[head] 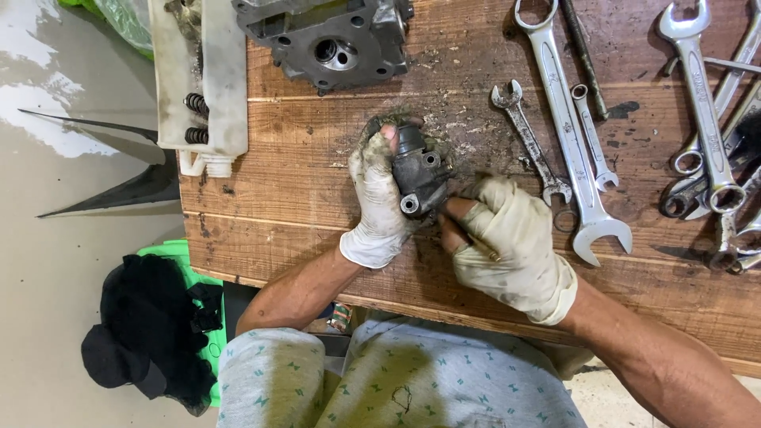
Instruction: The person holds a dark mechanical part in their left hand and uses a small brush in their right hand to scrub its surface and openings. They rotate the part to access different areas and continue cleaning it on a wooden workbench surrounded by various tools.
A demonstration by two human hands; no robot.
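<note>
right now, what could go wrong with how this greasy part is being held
1. The left hand grips the dirty metal part in a grimy glove; it could slip and drop onto the bench.
2. The glove on the right hand is torn at the fingers, so bare skin may catch sharp edges.
3. Loose grit around the part could get into its open holes.

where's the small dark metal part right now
In the head view the small dark metal part sits mid-table, gripped by the gloved left hand, with the gloved right hand touching its lower edge, just left of the row of wrenches.
</note>
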